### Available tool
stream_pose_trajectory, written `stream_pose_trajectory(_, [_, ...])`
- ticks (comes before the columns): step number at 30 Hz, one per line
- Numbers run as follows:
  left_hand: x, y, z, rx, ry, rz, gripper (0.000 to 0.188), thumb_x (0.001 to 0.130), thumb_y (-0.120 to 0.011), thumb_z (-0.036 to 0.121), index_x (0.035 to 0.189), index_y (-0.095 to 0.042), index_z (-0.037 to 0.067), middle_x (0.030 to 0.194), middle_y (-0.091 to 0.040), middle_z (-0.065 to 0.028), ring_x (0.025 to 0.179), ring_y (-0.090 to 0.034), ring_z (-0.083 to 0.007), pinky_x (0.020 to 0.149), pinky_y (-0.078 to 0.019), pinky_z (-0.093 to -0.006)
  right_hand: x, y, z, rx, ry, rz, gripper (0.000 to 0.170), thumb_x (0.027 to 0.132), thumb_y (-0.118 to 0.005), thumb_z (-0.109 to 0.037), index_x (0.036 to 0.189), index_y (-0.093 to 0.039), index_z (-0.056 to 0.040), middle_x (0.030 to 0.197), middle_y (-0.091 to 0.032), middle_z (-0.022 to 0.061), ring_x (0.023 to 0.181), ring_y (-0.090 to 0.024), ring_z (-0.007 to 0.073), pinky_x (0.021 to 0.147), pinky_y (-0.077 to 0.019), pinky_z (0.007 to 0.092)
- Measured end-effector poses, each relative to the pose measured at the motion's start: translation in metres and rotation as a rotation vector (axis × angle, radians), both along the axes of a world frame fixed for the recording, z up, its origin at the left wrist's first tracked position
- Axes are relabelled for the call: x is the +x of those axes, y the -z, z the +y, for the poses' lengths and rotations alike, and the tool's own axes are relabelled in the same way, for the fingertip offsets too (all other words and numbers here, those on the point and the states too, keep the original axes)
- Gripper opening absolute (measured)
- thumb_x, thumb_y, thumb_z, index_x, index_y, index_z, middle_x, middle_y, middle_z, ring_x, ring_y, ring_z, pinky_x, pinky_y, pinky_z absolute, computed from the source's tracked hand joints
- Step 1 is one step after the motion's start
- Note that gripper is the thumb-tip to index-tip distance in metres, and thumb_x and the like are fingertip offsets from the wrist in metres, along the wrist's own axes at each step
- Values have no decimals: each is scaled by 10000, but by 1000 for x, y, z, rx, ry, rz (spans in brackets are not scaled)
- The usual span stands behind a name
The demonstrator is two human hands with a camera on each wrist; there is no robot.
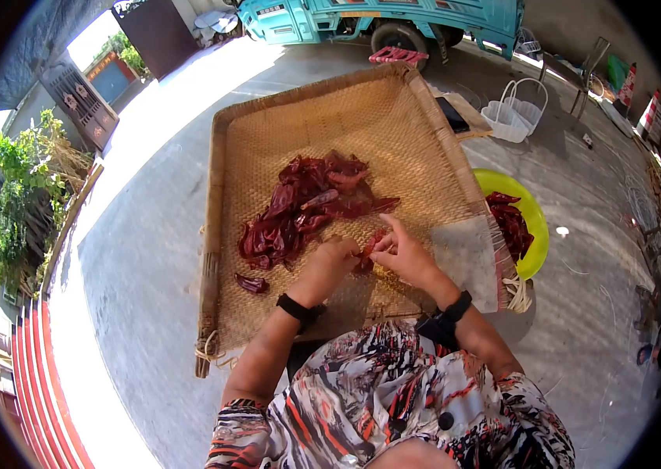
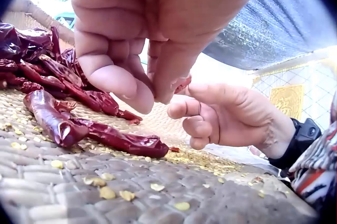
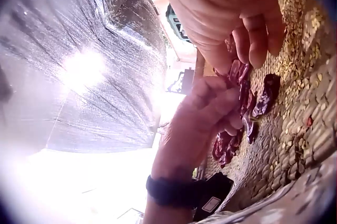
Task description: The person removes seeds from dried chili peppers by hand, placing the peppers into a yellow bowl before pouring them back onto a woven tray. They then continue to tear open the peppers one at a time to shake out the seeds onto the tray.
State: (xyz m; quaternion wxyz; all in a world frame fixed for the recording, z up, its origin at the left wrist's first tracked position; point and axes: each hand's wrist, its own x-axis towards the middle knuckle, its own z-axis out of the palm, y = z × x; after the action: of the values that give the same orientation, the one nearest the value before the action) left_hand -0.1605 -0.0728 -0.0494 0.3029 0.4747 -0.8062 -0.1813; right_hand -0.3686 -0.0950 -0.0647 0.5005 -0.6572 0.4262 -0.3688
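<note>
A dried red chili (image 1: 370, 247) is between my two hands, low over a woven tray. My left hand (image 1: 330, 264) pinches one end of it. From the other side, my right hand (image 1: 407, 256) pinches it between thumb and fingers, with the index finger stretched out. In the left wrist view only a small red bit (image 2: 182, 84) shows at the fingertips; the rest is hidden behind the fingers. Close below lie loose dried chilies (image 2: 126, 138). A large heap of dried chilies (image 1: 291, 203) lies beyond my left hand, with a single pod (image 1: 251, 284) nearer to me.
The woven tray (image 1: 330, 105) has a raised rim at its back and sides. Pale seeds (image 3: 300, 76) are scattered over its weave. To its right stands a yellow-green basin (image 1: 535, 252) with chilies inside. Farther off are white baskets (image 1: 512, 117), a dark phone-like slab (image 1: 452, 116) and a turquoise truck (image 1: 283, 23).
</note>
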Motion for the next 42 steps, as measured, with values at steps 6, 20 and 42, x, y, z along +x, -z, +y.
stream_pose_trajectory(6, [3,8,2,27,-98,-108,136,803,-667,43,939,-661,46,902,-645,-144,865,-651,-342,701,-517,-411,-6,8,-3,260,-124,-221,225,947,-626,-178,1123,-607,-39,862,-641,12,675,-564,57,587,-473,223])
stream_pose_trajectory(20, [18,12,0,148,-164,-270,177,788,-672,92,950,-607,65,998,-607,-153,921,-609,-378,764,-500,-456,-79,1,-10,302,356,-904,233,966,-613,-255,1122,-587,-84,900,-620,7,754,-601,95,678,-505,262])
stream_pose_trajectory(42, [-40,-18,35,-310,-108,-378,182,807,-551,55,982,-583,88,850,-533,-97,815,-608,-287,707,-500,-428,-16,11,4,-181,-145,148,258,834,-670,-63,1090,-651,-38,1006,-670,106,862,-642,228,769,-508,328])
